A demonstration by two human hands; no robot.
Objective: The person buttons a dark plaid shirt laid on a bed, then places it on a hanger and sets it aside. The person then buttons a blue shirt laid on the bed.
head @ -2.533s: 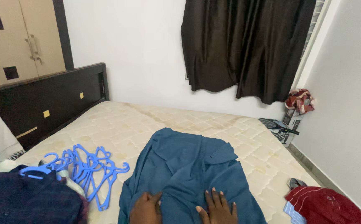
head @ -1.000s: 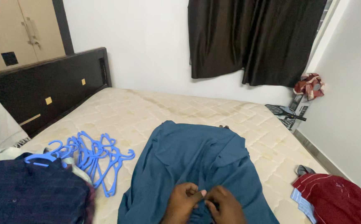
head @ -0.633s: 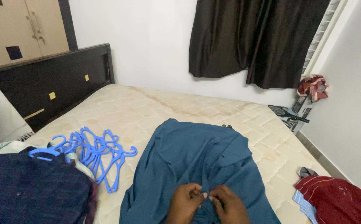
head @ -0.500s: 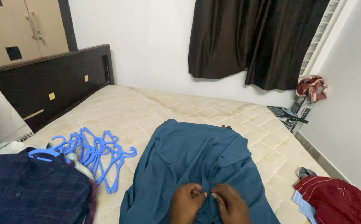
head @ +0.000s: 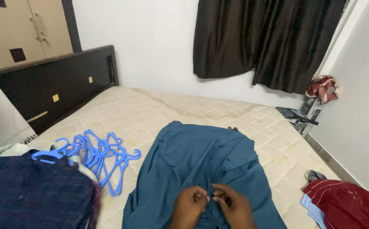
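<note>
While the teal blue cotton shirt (head: pixel 201 165) lies spread on the cream quilted mattress (head: pixel 150 114), I see my left hand (head: pixel 188 206) and right hand (head: pixel 231 206) pinching its front fabric, blue plastic hangers (head: pixel 97 154) lying leftward.

Only the two hands and short lengths of forearm enter at the bottom centre of the frame. The left hand (head: pixel 189 206) is bare: no glove, ring or band shows on it. The right hand (head: pixel 234 208) is likewise bare, with no ring or strap in sight. Both wrists are uncovered where the lower edge of the frame cuts them off; no sleeve, cuff or watch shows. Fingernails are short and unpainted, as far as can be told.
</note>
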